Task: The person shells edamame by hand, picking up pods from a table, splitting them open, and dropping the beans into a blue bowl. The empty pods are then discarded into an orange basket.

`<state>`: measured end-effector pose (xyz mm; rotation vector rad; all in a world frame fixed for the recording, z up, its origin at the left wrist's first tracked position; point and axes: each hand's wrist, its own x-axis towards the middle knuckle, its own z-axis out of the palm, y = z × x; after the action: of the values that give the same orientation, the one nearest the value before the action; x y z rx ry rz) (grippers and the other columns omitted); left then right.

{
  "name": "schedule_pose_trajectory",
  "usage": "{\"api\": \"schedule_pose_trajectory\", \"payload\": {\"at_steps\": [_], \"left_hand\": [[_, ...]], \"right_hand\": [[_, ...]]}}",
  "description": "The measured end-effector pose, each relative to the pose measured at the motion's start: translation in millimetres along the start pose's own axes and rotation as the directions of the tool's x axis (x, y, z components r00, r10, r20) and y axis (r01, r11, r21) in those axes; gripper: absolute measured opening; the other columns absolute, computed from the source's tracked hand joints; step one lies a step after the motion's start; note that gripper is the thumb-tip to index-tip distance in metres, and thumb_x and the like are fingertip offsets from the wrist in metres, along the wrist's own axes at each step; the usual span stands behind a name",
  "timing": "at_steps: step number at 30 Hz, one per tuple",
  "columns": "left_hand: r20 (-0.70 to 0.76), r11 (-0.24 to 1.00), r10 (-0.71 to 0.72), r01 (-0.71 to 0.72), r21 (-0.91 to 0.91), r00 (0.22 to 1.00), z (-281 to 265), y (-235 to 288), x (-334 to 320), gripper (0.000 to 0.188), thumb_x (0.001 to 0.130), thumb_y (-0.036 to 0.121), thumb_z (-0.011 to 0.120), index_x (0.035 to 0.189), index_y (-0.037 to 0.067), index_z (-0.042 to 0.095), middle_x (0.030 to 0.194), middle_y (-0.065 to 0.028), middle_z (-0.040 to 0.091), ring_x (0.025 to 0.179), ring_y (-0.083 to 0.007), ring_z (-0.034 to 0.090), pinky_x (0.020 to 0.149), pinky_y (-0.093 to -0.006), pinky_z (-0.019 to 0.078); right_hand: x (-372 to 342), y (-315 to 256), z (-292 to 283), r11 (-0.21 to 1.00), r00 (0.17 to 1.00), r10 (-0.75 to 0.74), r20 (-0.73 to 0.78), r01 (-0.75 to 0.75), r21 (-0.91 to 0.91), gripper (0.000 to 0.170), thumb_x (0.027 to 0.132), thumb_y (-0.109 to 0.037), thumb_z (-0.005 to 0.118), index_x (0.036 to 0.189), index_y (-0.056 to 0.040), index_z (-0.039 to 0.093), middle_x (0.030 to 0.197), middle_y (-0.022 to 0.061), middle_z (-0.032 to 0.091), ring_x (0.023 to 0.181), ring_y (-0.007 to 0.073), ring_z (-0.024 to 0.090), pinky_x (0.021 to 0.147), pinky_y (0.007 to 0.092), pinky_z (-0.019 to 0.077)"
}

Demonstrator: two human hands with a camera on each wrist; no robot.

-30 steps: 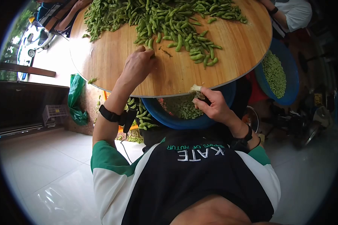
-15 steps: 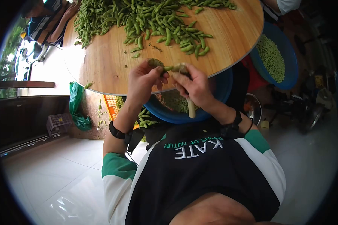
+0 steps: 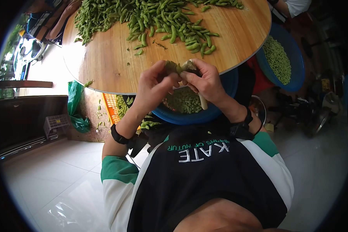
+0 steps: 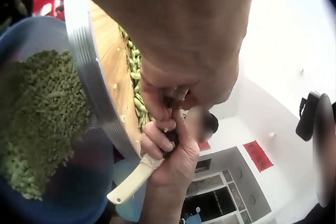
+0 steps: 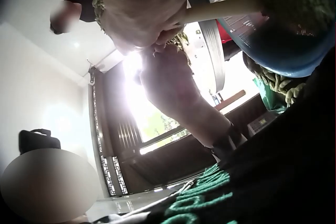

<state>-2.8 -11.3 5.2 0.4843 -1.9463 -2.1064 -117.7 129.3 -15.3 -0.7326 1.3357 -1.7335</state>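
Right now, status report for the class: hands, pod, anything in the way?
Left fingers pinching green pod. Right fingers gripping pale handle. Pod partly hidden by the fingers; no other obstruction seen.

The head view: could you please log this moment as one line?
left hand: holds green pod | right hand: grips pale-handled tool, near left | blue basin: below hands, shelled beans inside | wooden table: heaped pods
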Motion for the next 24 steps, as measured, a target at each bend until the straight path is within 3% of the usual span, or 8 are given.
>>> {"api": "schedule_pose_trajectory", "payload": {"at_steps": [4, 7, 9, 13, 16, 18, 21, 24], "left_hand": [[0.026, 1.0, 0.01, -0.01, 0.001, 1.0, -2.1, -6.0, -0.2, 0.01, 0.087, 0.005, 0.063, 0.094, 0.0, 0.059, 0.077, -0.0038, 0.065, 0.066, -0.0073, 0.06, 0.051, -0.0195, 0.0457], [-0.085, 0.999, 0.009, -0.013, -0.041, 0.996, 0.7, -6.8, 1.6, 0.009, 0.086, 0.004, 0.063, 0.094, 0.0, 0.059, 0.077, -0.0045, 0.065, 0.064, -0.0073, 0.06, 0.05, -0.019, 0.0452], [-0.101, 1.0, 0.004, -0.006, -0.016, 0.995, -5.1, -5.2, 2.9, 0.009, 0.086, 0.003, 0.062, 0.093, 0.0, 0.059, 0.077, -0.005, 0.065, 0.064, -0.0073, 0.06, 0.049, -0.0187, 0.0449], [-0.07, 0.998, -0.035, 0.031, -0.058, 0.997, -6.8, -9.7, 2.9, 0.008, 0.086, 0.004, 0.061, 0.092, 0.0, 0.059, 0.074, -0.0048, 0.064, 0.064, -0.0076, 0.059, 0.049, -0.0193, 0.045], [-0.008, 0.994, -0.009, 0.01, 0.106, 1.0, -5.1, -15.3, 0.2, 0.01, 0.089, 0.008, 0.058, 0.093, -0.001, 0.058, 0.074, -0.0034, 0.063, 0.066, -0.0082, 0.058, 0.051, -0.021, 0.0464], [-0.004, 0.997, -0.047, 0.048, 0.06, 0.999, -3.7, -17.2, -2.0, 0.013, 0.09, 0.009, 0.054, 0.097, -0.002, 0.056, 0.076, -0.003, 0.061, 0.066, -0.0084, 0.057, 0.053, -0.0222, 0.0467], [0.069, 0.994, -0.097, 0.093, 0.058, 0.993, -3.2, -12.1, -3.1, 0.014, 0.091, 0.009, 0.052, 0.1, -0.001, 0.056, 0.078, -0.0035, 0.061, 0.065, -0.0088, 0.057, 0.055, -0.022, 0.0458], [0.062, 0.972, -0.184, 0.191, -0.135, 0.981, -8.2, -11.8, -2.7, 0.013, 0.091, 0.008, 0.051, 0.098, -0.001, 0.057, 0.076, -0.0028, 0.059, 0.063, -0.0086, 0.055, 0.055, -0.0214, 0.0434]], "right_hand": [[-1.3, 0.5, 2.2, 0.992, 0.999, -0.028, 0.046, 0.033, -0.12, 0.01, 0.089, -0.008, 0.059, 0.091, 0.0009, 0.056, 0.08, 0.0026, 0.059, 0.073, 0.0069, 0.055, 0.066, 0.0221, 0.0459], [-0.1, -0.6, 1.2, 0.993, 0.999, 0.029, 0.031, -0.025, -0.118, 0.011, 0.09, -0.009, 0.057, 0.095, 0.0006, 0.055, 0.079, 0.0022, 0.058, 0.066, 0.0045, 0.052, 0.057, 0.0204, 0.0424], [-3.4, -4.2, 0.2, 0.995, 0.994, 0.102, 0.027, -0.103, 0.016, 0.017, 0.092, -0.011, 0.054, 0.106, -0.0006, 0.054, 0.074, 0.0003, 0.056, 0.052, 0.002, 0.044, 0.044, 0.0177, 0.0338], [-4.7, 8.4, -2.1, 0.99, 0.997, 0.067, 0.045, -0.072, 0.12, 0.027, 0.093, -0.012, 0.053, 0.117, 0.0006, 0.052, 0.076, 0.0004, 0.056, 0.052, 0.0022, 0.044, 0.044, 0.0173, 0.0341], [-4.2, 11.9, -1.2, 0.998, 0.998, -0.053, -0.04, 0.053, 0.018, 0.031, 0.094, -0.012, 0.052, 0.122, 0.0012, 0.05, 0.076, -0.0003, 0.055, 0.053, 0.0022, 0.043, 0.044, 0.0173, 0.034], [-2.8, 7.8, -1.6, 0.978, 0.992, -0.125, 0.007, 0.125, -0.167, 0.032, 0.095, -0.014, 0.052, 0.123, 0.0016, 0.05, 0.077, -0.0007, 0.056, 0.054, 0.0018, 0.043, 0.046, 0.0166, 0.0348], [-3.1, -1.5, -0.3, 0.969, 0.996, -0.074, 0.054, 0.085, -0.231, 0.032, 0.094, -0.014, 0.053, 0.12, 0.0037, 0.049, 0.081, 0.0014, 0.056, 0.062, 0.004, 0.048, 0.055, 0.0195, 0.0407], [-7.2, -5.5, -7.4, 0.975, 0.993, 0.068, 0.101, -0.045, -0.219, 0.033, 0.094, -0.014, 0.053, 0.122, 0.0027, 0.048, 0.079, 0.0006, 0.056, 0.061, 0.0041, 0.048, 0.054, 0.02, 0.0411]]}}
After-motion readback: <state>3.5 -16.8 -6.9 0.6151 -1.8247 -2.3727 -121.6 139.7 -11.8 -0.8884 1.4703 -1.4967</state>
